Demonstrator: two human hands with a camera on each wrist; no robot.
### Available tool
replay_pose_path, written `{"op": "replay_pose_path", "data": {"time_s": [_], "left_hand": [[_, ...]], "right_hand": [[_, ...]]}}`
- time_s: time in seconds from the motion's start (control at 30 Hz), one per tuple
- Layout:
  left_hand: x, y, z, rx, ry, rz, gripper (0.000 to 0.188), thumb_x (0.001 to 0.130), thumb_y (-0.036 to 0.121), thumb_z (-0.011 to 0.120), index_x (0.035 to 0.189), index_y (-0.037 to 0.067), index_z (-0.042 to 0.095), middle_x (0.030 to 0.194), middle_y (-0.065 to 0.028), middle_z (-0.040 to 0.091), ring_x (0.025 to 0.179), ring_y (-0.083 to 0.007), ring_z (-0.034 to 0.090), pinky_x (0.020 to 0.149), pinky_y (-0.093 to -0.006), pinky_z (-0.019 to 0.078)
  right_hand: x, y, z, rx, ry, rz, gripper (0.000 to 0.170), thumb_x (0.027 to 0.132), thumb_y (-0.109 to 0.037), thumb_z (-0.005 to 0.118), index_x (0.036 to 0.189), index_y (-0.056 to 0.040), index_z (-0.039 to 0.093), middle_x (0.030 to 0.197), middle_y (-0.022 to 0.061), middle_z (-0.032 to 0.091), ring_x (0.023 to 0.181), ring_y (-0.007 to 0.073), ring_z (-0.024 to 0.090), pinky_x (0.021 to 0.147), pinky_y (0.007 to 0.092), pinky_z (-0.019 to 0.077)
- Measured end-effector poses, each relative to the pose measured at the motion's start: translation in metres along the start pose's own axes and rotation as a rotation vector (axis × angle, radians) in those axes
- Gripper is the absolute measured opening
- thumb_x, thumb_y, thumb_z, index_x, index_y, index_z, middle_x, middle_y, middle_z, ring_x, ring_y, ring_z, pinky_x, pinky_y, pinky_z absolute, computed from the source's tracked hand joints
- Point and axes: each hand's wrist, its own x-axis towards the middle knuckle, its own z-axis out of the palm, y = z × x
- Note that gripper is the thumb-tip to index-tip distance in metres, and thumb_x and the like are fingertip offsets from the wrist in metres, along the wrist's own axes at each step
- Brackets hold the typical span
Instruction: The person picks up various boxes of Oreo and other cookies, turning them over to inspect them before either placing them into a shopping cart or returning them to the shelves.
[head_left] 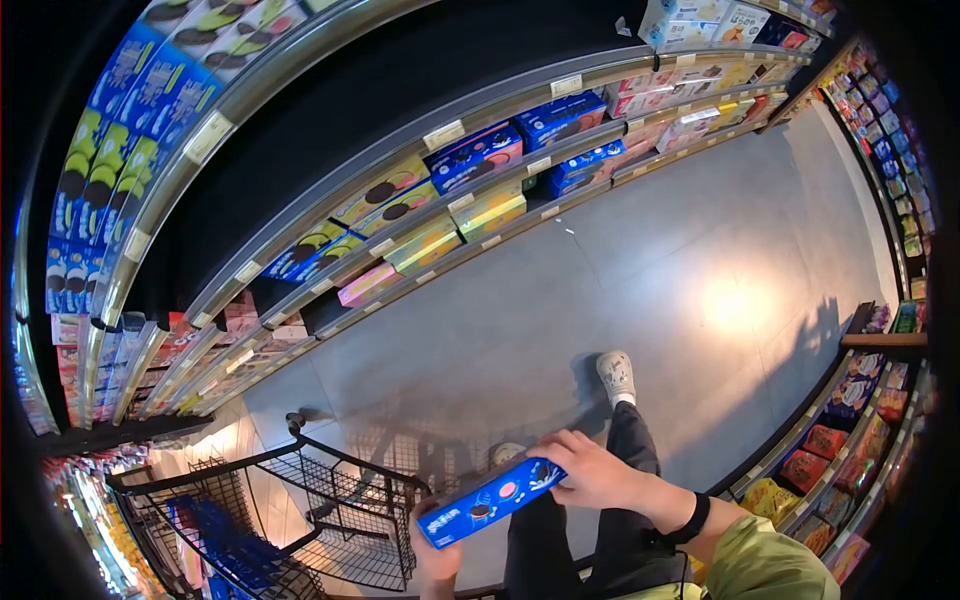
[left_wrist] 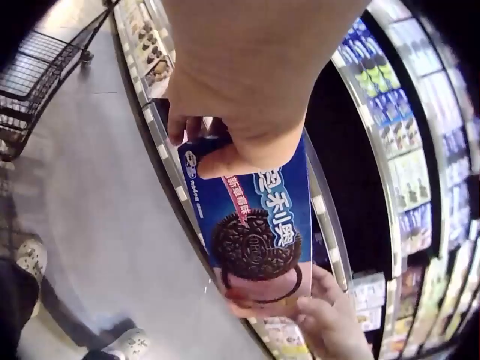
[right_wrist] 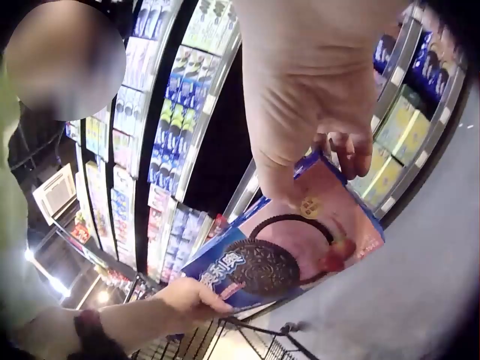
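Shop, snack aisle by look of it. Long shelves [head_left: 505,110] curve past me, small price labels [head_left: 445,133] all along their front edges. Same-pattern cookie boxes [head_left: 475,157] in rows, cookies pictured on fronts. Across walkway, more racks, bright snack packs [head_left: 805,470]. Wire shopping cart [head_left: 320,513] parked in aisle, blue packs [head_left: 215,530] inside. Smooth grey floor [head_left: 680,260] between shelving, ceiling lamp glare on it.

Shelves [head_left: 500,111] bear cookie boxes [head_left: 475,157]; gray floor [head_left: 500,280], shopping cart [head_left: 363,462].
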Motion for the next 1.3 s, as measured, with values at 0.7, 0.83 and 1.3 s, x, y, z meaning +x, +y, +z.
{"op": "replay_pose_path", "data": {"time_s": [0.7,0.83,1.3], "left_hand": [[0.043,0.103,0.299,-0.123,-0.183,-0.288,0.055,0.076,0.003,0.070,0.124,0.004,0.043,0.105,-0.0091,0.057,0.097,-0.0173,0.057,0.087,-0.0301,0.0461],[0.047,0.094,0.315,-0.138,-0.181,-0.244,0.059,0.075,0.002,0.071,0.126,0.004,0.043,0.110,-0.0097,0.055,0.102,-0.0183,0.056,0.090,-0.0305,0.0449],[0.069,0.162,0.307,-0.306,-0.331,-0.287,0.066,0.071,0.005,0.078,0.127,0.002,0.043,0.114,-0.0107,0.056,0.104,-0.0183,0.058,0.089,-0.0315,0.0482]], "right_hand": [[-0.051,0.165,-0.238,-0.118,0.022,0.200,0.057,0.068,-0.008,0.066,0.122,-0.0072,0.048,0.122,0.0168,0.048,0.110,0.0382,0.049,0.094,0.0440,0.0424],[-0.041,0.172,-0.257,-0.121,0.008,0.197,0.056,0.069,-0.008,0.066,0.122,-0.0068,0.048,0.122,0.0170,0.048,0.110,0.0384,0.049,0.094,0.0436,0.0428],[-0.024,0.174,-0.297,-0.085,0.043,0.129,0.059,0.068,-0.006,0.065,0.124,-0.0068,0.045,0.123,0.0191,0.047,0.111,0.0395,0.049,0.093,0.0429,0.0442]]}}
